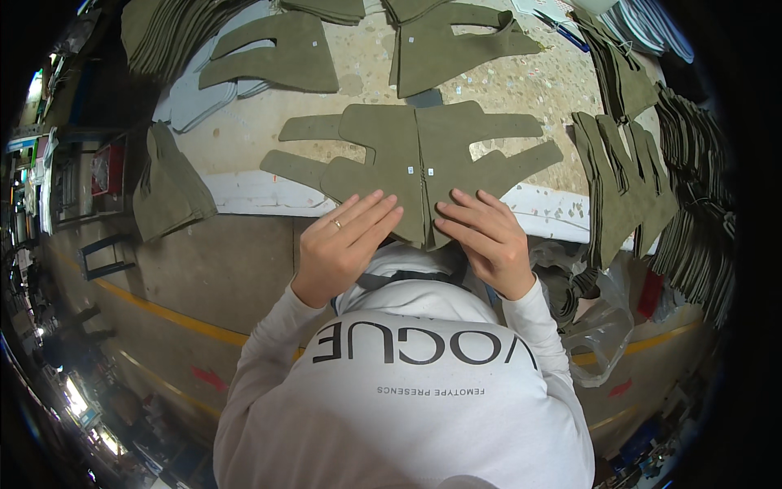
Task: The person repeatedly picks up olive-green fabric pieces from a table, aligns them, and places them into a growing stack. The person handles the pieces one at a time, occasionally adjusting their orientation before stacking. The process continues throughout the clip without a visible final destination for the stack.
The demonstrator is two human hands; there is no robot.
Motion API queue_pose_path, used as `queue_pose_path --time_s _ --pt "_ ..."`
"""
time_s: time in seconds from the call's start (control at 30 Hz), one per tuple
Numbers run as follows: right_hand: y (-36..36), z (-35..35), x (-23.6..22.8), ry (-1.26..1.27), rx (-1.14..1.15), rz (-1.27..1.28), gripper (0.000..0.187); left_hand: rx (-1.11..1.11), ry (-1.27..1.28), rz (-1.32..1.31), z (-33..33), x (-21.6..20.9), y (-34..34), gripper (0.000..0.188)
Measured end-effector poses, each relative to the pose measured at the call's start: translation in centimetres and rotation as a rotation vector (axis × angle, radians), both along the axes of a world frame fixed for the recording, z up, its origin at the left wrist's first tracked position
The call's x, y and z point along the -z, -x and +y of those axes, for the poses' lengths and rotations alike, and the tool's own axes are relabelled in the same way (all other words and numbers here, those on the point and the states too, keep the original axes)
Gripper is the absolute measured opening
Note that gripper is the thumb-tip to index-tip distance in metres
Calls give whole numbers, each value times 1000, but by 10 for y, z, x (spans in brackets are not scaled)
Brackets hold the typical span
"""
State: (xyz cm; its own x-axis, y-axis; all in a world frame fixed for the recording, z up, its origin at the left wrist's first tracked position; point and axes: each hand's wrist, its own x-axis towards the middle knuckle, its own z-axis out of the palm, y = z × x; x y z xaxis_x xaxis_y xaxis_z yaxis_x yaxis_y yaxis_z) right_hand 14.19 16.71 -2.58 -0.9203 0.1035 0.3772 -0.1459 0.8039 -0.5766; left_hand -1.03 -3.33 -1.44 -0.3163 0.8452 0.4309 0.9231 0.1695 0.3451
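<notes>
Two olive-green cut pieces lie side by side at the table's front edge, their straight edges meeting along the middle. My left hand (349, 238) rests with fingers extended on the lower part of the left piece (381, 143). On the right piece (453, 147), my right hand (490, 236) lies flat, fingers a little apart. Each piece has two strap-like arms pointing outward and a small white sticker near the meeting edge. Both pieces hang slightly over the edge towards me. Neither hand grips anything.
More olive pieces (281, 53) lie farther back on the speckled table (521, 90), with another folded piece (444, 57) beside them. Stacked pieces hang at the right edge (615, 187), and one stack (167, 187) hangs at the left. A blue-handled tool (570, 34) lies back right. A clear plastic bag (607, 326) hangs below.
</notes>
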Motion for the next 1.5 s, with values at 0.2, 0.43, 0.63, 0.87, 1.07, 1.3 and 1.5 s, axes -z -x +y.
queue_pose_path --time_s 0.2,0.43,0.63,0.87,1.07,1.3,1.5 --pt "-4 -10 -6 -77 4 -17 36 -32 -25 18 -3 4 -9 25" --pt "-5 -14 -8 -81 8 -12 46 10 20 -133 -4 -10 -7 21" --pt "1 -20 -6 -5 177 138 51 -152 -8 -1357 23 -28 6 47" --pt "-22 -38 -16 276 312 113 12 -66 -34 -670 70 -24 -10 57" --pt "-11 -43 -5 1288 159 -227 25 -63 16 -643 16 -47 40 63" --pt "38 -41 -12 936 153 -195 56 -262 8 -947 -57 -43 94 62" --pt "59 -18 -20 1002 83 -192 61 -221 -100 -1067 -63 -22 92 63"
